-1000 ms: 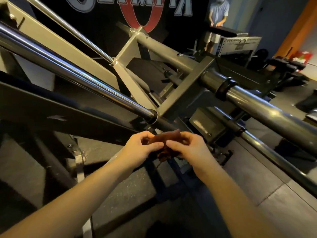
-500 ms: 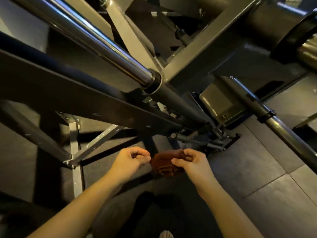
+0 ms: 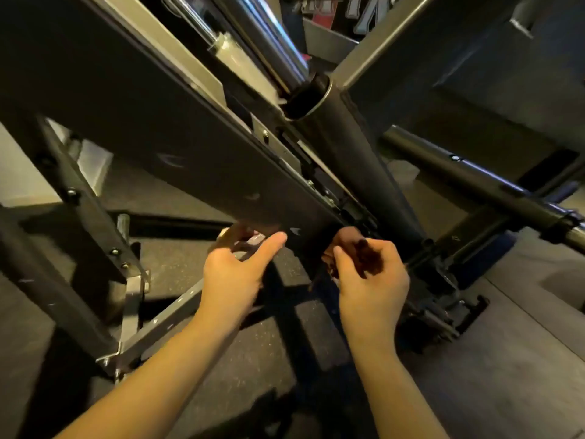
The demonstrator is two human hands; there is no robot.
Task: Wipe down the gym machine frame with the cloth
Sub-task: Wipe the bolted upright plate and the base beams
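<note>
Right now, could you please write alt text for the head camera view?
A person's right hand grips a bunched brown cloth at the lower end of a dark slanted frame panel. The left hand is beside it at the panel's lower edge; a chrome bar runs above.

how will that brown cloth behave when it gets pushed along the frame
Probably floppy: the cloth sits bunched and creased in the right hand. Likely light, since a simple pinch holds it. It may fold over rather than stay flat against the frame.
</note>
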